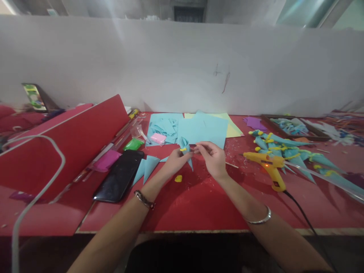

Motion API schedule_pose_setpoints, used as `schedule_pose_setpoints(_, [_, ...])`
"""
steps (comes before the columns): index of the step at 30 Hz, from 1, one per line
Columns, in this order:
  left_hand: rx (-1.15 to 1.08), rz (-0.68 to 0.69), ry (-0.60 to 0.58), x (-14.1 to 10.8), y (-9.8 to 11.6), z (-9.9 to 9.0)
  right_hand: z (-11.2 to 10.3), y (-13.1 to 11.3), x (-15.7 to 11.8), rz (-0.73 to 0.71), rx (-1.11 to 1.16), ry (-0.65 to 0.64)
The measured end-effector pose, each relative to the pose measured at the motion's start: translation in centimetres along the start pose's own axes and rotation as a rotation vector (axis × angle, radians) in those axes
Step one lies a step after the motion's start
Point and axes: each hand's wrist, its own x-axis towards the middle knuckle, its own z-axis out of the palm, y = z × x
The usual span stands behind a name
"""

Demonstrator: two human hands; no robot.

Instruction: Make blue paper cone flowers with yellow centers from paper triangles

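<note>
In the head view, my left hand (174,163) is closed around a small light-blue paper cone (184,142), its tip pointing down. A strip of yellow clay (183,149) lies across the cone. Close by on the right, my right hand (214,158) has thumb and fingers pinched together; whatever is between them is too small to make out. Below the hands, a lump of yellow clay (178,178) rests on the red table (196,212). Two flat blue paper cones (149,167) lie left of my left hand. A thin stick (232,165) lies past my right hand.
A yellow glue gun (265,163) lies at right, its light lit and cord trailing. Finished blue cones with yellow trim (295,153) are piled behind it. Blue sheets (203,131) lie at the back. A black phone (119,176) and a red upright board (65,148) stand left.
</note>
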Motion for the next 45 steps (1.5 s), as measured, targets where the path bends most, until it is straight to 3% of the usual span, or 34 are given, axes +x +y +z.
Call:
schedule_pose_setpoints(5, [0.008, -0.002, -0.023, -0.09, 0.06, 0.09, -0.13, -0.49, -0.1, -0.188, -0.147, -0.003])
schedule_pose_setpoints(12, [0.061, 0.036, -0.004, -0.45, 0.33, 0.43, -0.21, -0.75, -0.12, -0.229, -0.134, -0.082])
schedule_pose_setpoints(29, [0.027, 0.055, -0.018, -0.7, 0.77, 0.41, -0.04, -0.47, -0.31, -0.174, -0.123, -0.139])
schedule_pose_setpoints(45, [0.163, 0.077, 0.016, -0.61, 0.34, 0.34, 0.09, 0.22, -0.17, -0.082, -0.037, -0.155])
